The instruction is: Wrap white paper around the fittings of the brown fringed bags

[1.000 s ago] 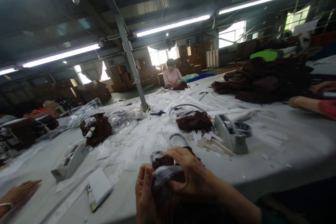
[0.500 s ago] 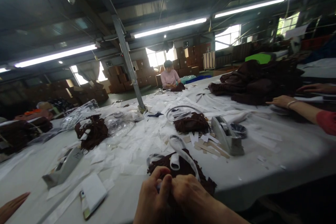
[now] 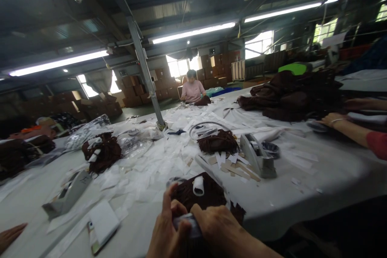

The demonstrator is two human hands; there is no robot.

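My left hand [image 3: 167,223] and my right hand [image 3: 219,225] meet at the near edge of the table. Between them is a pale wrapped piece [image 3: 187,222], pinched by the fingers of both; its exact kind is unclear. Just beyond my hands lies a dark brown fringed bag [image 3: 187,191]. A white paper roll [image 3: 198,186] rests on top of it, and a pale wrapped strap [image 3: 211,169] curves along its far right side. My wrists hide the bag's near part.
Tape dispensers [image 3: 260,157] [image 3: 68,193] flank the work spot. Other brown fringed bags [image 3: 217,141] [image 3: 104,151] lie among white paper scraps. A white pad [image 3: 104,221] is at front left. Co-workers' hands [image 3: 332,119] [image 3: 12,234] reach in from both sides; a person [image 3: 192,88] sits opposite.
My hands have shifted slightly left and parted a little, so the pale piece between them now shows. The strap has dropped lower across the bag. My view has swung slightly right.
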